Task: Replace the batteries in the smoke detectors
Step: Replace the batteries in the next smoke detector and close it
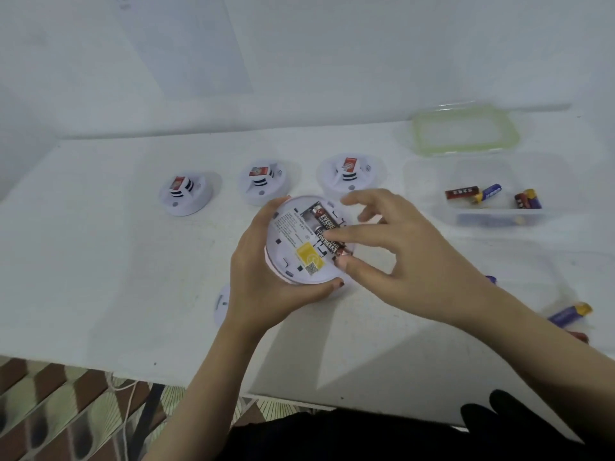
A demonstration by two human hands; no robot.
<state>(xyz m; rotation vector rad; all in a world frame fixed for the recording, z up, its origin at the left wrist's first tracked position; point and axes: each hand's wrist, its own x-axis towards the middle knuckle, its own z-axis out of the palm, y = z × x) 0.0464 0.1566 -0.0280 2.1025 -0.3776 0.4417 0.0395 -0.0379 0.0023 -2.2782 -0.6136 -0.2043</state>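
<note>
Left hand (263, 287) grips the upturned smoke detector (299, 241) above the white table (100, 261); right hand (392, 247) pinches a battery (327, 242) in its open bay, seating or pulling it, can't tell which. Next likely needs a firm press. Three detectors (263, 183) behind, spare batteries in a clear tub (492, 214), white wall.

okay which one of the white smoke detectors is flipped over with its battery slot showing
The round white smoke detector held in the left hand, underside up with black batteries visible. The three detectors in the row behind stand face up.
</note>
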